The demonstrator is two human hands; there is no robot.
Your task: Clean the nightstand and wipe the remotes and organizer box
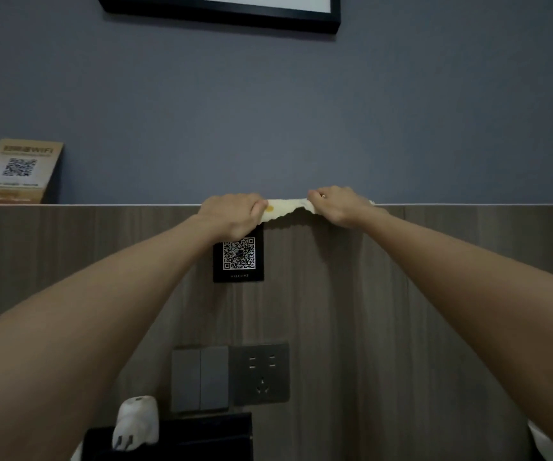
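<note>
Both arms reach up to the top ledge of the wooden wall panel (434, 261). A pale yellow cloth (286, 209) lies stretched along that ledge between my hands. My left hand (231, 214) grips its left end and my right hand (338, 204) grips its right end, fingers curled over the fabric. Far below, at the bottom edge, stands the black organizer box (201, 437) with a white plug adapter (137, 424) sticking out of it. No remotes show in this view.
A WiFi card with a QR code (19, 171) stands on the ledge at far left. A black QR plaque (239, 257) hangs just under my left hand. Grey switches (200, 377) and a socket (261, 374) sit lower on the panel. A framed picture (221, 11) hangs above.
</note>
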